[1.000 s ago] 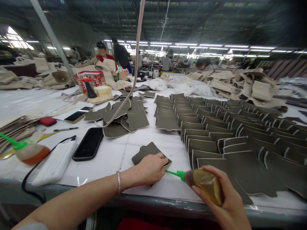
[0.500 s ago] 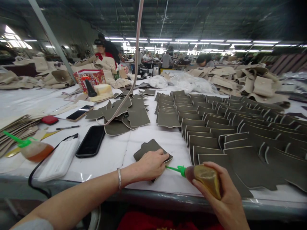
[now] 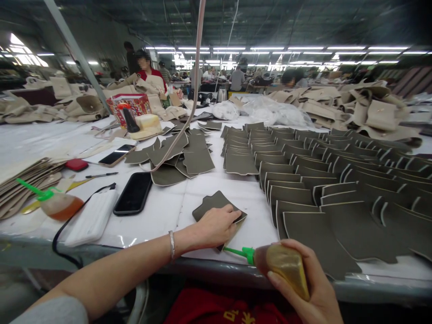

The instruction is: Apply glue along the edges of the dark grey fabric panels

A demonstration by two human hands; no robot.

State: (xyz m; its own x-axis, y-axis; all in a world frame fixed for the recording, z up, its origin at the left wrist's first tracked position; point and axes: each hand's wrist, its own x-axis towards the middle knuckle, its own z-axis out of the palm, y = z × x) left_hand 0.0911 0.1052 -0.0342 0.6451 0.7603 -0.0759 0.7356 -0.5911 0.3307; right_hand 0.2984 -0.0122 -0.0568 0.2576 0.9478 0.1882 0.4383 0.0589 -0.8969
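My left hand (image 3: 215, 228), with a bracelet at the wrist, presses down on a dark grey leather piece (image 3: 212, 202) near the table's front edge. Its fingers lie bent at the piece's right side, and the palm hides the middle. In my right hand (image 3: 315, 276) is a squeeze bottle (image 3: 281, 265) of amber liquid, probably glue, with a green nozzle. The bottle lies tilted on its side. Its nozzle tip points left, at the near corner of the piece just below my left hand.
Rows of overlapping grey leather pieces (image 3: 293, 198) cover the right side, with a loose pile (image 3: 197, 155) behind. To the left are a black phone (image 3: 133, 193), a white pack (image 3: 92, 216) and another nozzle bottle (image 3: 59, 206). A hanging hose (image 3: 195, 81) crosses the view. Several people work farther back.
The bottle's nozzle has moved left and towards me along the piece's edge, down to its near corner. My left hand keeps its hold. The whole view has shifted slightly.
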